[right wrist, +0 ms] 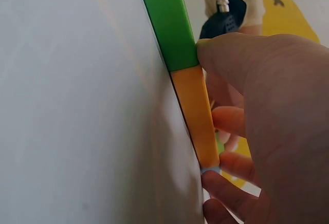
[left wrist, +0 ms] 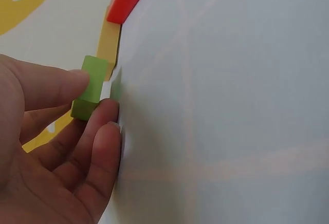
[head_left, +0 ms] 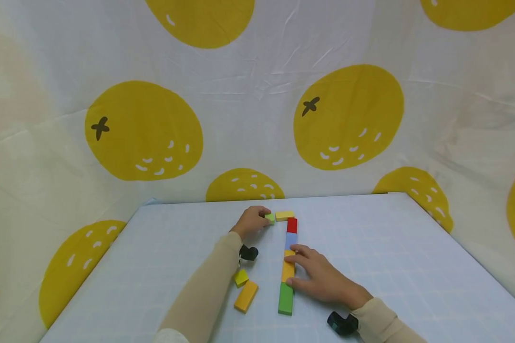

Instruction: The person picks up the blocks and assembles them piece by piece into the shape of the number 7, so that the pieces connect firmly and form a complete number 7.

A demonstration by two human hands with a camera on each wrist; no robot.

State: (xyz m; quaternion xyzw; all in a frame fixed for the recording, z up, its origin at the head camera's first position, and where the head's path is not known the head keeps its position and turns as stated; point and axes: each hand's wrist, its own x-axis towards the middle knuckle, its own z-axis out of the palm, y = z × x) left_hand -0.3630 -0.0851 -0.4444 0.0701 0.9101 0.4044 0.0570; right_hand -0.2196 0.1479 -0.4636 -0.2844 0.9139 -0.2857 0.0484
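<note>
A big cloth (head_left: pixel 253 128) with yellow fruit hangs behind the pale table (head_left: pixel 128 295). The right hand (head_left: pixel 322 276) has loose, spread fingers touching the orange block (head_left: pixel 288 272), its thumb by the dark green block (head_left: pixel 285 300). The left hand (head_left: pixel 251 221) pinches the lime block (left wrist: pixel 95 77). Orange and dark green line up with the blue block (head_left: pixel 290 241) and red block (head_left: pixel 292 226); a pale yellow block (head_left: pixel 284 216) lies crosswise at the far end. The lime block is just left of that one. It looks light, hard and smooth, so it likely won't squash or break. Two flat, opposite sides seem best to hold.
</note>
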